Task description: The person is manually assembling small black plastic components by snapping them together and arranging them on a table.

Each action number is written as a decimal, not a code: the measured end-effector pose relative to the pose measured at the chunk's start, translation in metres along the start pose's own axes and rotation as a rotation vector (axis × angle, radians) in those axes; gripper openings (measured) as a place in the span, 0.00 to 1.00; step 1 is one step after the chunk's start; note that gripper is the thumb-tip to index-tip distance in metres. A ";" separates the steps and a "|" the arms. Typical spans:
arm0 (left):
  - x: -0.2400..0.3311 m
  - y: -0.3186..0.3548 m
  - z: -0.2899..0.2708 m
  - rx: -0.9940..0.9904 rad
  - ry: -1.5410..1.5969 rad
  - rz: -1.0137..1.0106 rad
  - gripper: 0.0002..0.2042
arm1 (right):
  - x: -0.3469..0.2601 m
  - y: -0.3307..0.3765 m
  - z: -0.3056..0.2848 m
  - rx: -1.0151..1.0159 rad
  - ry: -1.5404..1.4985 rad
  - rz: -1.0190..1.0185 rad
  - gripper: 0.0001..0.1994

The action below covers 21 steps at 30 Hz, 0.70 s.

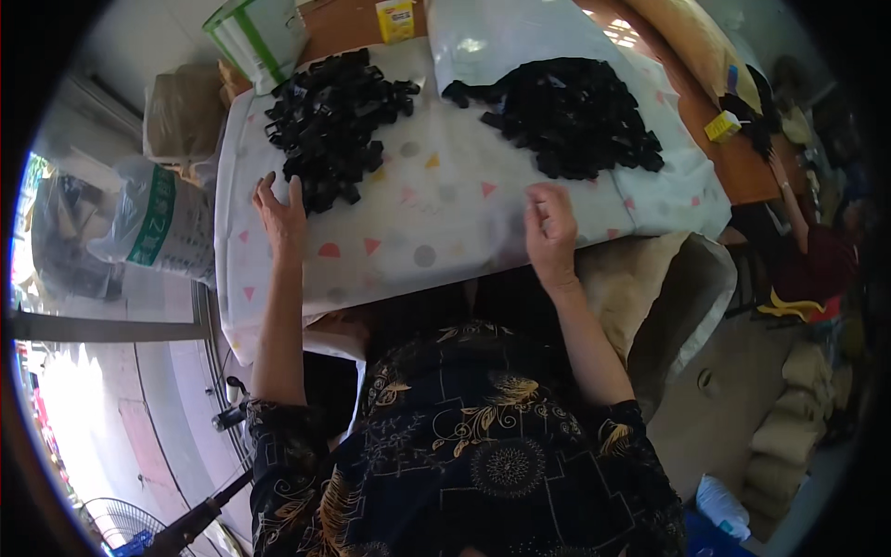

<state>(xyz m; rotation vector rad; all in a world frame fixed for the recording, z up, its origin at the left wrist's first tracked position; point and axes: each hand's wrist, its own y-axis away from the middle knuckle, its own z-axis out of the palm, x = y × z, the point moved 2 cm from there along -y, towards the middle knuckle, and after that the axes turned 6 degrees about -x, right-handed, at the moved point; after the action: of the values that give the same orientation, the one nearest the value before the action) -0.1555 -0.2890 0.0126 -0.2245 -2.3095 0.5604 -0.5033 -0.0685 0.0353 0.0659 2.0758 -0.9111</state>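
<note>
Two piles: small black plastic parts on white patterned cloth [436, 213].
Left hand [281, 215]: flat, released, touching left pile [336, 116].
Right hand [551, 232]: loosely curled, contents indiscernible, near right pile [575, 113].

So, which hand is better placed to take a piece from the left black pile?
Probably the left hand: its fingertips already touch the left pile of black pieces, while the right hand rests nearer the right pile.

two black parts heaps [339, 125] [575, 116], patterned cloth, apart
</note>
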 end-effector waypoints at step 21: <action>0.091 0.043 0.037 0.090 0.320 0.082 0.13 | 0.063 -0.037 -0.022 -0.178 0.533 -0.106 0.12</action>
<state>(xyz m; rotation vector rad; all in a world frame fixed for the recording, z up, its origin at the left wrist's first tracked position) -0.2463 -0.2343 0.0262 -0.3413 -1.9680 0.6198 -0.5719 -0.0981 0.0200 0.1145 2.6693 -0.8287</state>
